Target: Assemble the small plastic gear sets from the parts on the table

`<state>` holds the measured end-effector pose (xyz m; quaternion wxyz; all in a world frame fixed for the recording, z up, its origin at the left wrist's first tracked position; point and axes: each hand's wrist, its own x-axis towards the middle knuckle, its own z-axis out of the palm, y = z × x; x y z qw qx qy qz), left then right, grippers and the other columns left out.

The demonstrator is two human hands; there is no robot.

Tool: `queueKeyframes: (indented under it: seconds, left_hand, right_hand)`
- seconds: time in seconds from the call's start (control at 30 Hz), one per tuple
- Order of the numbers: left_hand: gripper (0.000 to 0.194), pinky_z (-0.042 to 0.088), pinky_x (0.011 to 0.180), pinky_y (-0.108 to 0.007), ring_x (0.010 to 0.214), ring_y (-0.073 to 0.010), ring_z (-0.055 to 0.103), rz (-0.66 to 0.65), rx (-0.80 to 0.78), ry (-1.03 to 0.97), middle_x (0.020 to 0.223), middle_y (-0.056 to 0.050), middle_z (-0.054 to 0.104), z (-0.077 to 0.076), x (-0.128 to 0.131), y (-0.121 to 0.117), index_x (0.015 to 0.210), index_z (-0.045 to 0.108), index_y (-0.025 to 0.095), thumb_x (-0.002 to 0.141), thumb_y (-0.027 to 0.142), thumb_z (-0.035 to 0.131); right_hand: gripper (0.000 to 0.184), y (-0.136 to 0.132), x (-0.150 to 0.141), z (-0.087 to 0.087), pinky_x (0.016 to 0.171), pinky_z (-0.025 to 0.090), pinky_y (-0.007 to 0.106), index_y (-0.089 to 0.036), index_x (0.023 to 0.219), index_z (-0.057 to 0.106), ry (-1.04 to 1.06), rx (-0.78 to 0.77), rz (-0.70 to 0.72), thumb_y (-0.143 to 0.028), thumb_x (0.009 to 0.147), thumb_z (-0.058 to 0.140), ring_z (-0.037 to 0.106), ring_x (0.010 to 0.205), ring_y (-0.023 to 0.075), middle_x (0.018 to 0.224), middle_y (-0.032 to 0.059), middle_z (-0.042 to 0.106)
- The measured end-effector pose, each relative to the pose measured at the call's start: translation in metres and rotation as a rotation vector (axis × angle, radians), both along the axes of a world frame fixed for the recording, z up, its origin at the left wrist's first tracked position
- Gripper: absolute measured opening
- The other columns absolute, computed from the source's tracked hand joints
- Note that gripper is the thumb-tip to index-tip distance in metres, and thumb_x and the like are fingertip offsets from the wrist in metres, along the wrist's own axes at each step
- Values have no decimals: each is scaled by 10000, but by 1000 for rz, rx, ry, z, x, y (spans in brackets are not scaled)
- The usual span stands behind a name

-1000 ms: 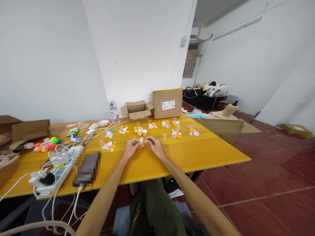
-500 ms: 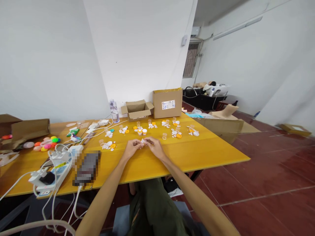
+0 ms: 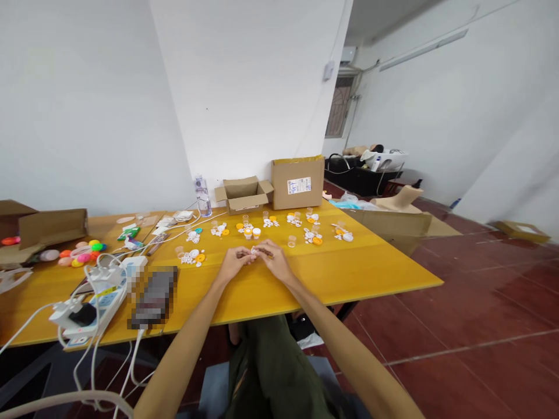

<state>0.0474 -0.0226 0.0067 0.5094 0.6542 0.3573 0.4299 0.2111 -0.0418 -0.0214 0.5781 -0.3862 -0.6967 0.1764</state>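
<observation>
Over the yellow table [image 3: 332, 273], my left hand [image 3: 234, 262] and my right hand [image 3: 271, 260] meet with fingers pinched on a small white plastic part [image 3: 254, 251]. Its exact shape is too small to make out, and fingertips cover much of it. Just beyond my fingers stand two small white-and-orange capped pieces [image 3: 252, 234]. Small heaps of white plastic parts lie around, with orange discs [image 3: 317, 241], a teal ring [image 3: 198, 231] and clear little cups [image 3: 292, 240] among them. One such heap [image 3: 191, 256] is left of my left hand.
An open cardboard box [image 3: 244, 203], a closed carton [image 3: 297, 183] and a water bottle [image 3: 202, 196] stand at the back. To the left are a phone [image 3: 155, 297], a power strip [image 3: 107, 299] with tangled cables, and colourful balls [image 3: 81, 256].
My right fingers have shifted very slightly around the small white part. Both hands otherwise stay in the same place, and the heaps on the table have not moved.
</observation>
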Motion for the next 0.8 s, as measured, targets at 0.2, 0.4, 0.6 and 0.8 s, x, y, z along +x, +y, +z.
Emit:
queueKeyframes:
  seconds: [0.2,0.4,0.6,0.8]
  left_hand:
    - [267,472,559,-245,530,-123,572,-8,-6,-2,567,-1,662,0,0,-1,623,685,173,577,384,842]
    - [254,476,557,-249,535,-132,585,-10,3,8,556,-5,658,-1,-1,0,621,690,169,596,374,837]
    - [248,490,562,-248,535,-131,594,-12,-8,4,563,-10,673,-3,-1,2,618,700,170,583,363,851]
    - [249,485,554,-252,525,-132,587,-11,-9,5,563,-11,672,-2,-1,2,623,698,171,587,366,848]
  right_hand:
    - [171,-1,0,1,764,537,309,-243,888,739,-29,14,-12,-218,902,571,645,848,193,887,38,685]
    - [164,-1,0,0,774,537,316,-240,890,734,-55,32,-36,-218,907,572,643,842,194,869,35,679]
    - [178,-2,0,1,792,536,320,-244,877,727,-81,52,-52,-199,912,558,647,843,191,865,29,683]
    - [171,-4,0,2,805,533,325,-233,867,711,-97,63,-56,-182,909,554,651,859,194,875,33,687]
